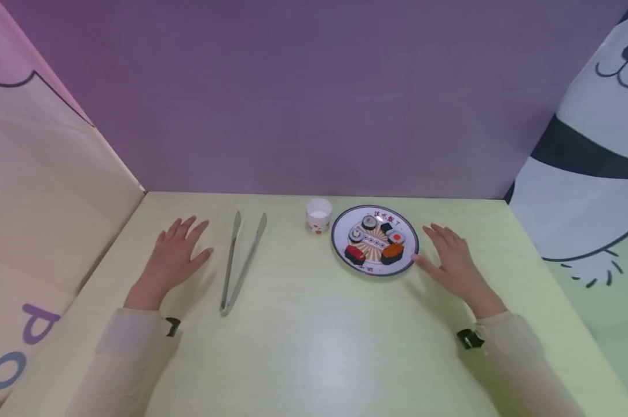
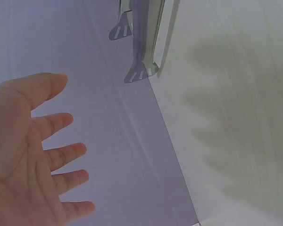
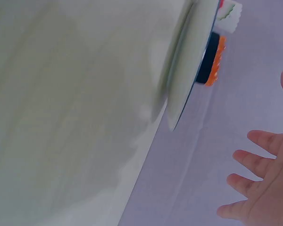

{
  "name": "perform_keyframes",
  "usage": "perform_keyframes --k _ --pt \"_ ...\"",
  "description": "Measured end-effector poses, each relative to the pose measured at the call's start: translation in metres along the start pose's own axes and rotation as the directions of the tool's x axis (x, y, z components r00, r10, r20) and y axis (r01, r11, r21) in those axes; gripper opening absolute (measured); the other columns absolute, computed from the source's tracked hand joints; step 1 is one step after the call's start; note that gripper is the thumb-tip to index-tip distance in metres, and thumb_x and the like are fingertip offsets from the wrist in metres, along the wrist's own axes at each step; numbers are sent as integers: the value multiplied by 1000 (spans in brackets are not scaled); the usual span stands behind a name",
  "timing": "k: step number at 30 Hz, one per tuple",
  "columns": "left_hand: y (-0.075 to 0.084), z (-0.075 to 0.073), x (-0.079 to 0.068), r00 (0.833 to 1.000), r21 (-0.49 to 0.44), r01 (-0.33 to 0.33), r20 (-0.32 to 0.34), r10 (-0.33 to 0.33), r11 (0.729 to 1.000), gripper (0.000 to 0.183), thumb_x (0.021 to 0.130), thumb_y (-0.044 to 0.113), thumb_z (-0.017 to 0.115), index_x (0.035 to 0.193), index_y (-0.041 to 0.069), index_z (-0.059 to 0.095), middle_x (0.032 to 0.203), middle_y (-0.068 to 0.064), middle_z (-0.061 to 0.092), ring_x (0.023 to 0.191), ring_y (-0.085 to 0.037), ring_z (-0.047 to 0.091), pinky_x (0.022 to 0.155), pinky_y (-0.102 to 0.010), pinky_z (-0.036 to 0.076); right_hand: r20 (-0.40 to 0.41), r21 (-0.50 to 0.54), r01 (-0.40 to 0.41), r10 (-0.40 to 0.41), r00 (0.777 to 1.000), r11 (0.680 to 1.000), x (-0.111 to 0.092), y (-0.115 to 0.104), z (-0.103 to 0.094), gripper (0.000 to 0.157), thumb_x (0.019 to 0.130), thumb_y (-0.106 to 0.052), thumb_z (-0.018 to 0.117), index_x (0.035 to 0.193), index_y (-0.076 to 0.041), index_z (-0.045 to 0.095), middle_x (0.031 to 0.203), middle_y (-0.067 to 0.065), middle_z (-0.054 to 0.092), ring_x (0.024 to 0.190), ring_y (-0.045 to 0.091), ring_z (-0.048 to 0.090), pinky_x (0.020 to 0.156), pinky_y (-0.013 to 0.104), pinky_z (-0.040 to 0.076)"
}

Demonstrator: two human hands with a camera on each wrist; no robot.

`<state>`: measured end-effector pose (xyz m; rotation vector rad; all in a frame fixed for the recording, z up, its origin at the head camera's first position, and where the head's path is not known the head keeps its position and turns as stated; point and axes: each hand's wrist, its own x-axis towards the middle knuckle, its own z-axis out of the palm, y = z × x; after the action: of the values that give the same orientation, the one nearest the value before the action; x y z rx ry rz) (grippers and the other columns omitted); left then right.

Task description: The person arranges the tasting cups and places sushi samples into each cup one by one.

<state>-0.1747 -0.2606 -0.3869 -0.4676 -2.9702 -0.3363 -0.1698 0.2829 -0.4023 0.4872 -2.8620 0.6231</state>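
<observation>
My left hand (image 1: 173,258) hovers over the left part of the table with its fingers spread, holding nothing. Just right of it lies a pair of metal tongs (image 1: 227,272), its arms apart and its tips toward the back. My right hand (image 1: 453,263) is spread beside the right rim of a round plate (image 1: 368,270), also holding nothing. Several pieces of toy sushi sit on the plate, among them an orange-topped one (image 1: 392,253) and a red-topped one (image 1: 354,253). Left of the plate stands a small white cup (image 1: 318,217) with red marks. In the right wrist view the plate (image 3: 191,70) appears edge-on.
The pale table (image 1: 303,347) ends at a purple wall panel (image 1: 314,104) behind the plate and cup. A printed panel with letters (image 1: 43,220) rises at the left. On the right is a panel with a panda drawing (image 1: 590,208).
</observation>
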Motion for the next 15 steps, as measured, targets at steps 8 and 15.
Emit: perform_keyframes --k 8,15 --pt "4 -1 5 1000 -11 -27 -3 27 1000 59 95 30 53 143 2 32 145 -30 26 132 -53 20 101 -69 17 28 21 49 -50 998 999 14 -17 6 68 90 -35 62 141 2 35 144 30 30 133 51 21 104 66 12" --pt "11 2 11 999 -9 -48 -4 48 999 58 95 28 54 142 2 33 145 -30 27 133 -52 21 102 -67 17 30 84 49 -52 998 995 21 -26 14 71 89 -35 64 141 3 34 144 29 31 133 50 20 103 65 20"
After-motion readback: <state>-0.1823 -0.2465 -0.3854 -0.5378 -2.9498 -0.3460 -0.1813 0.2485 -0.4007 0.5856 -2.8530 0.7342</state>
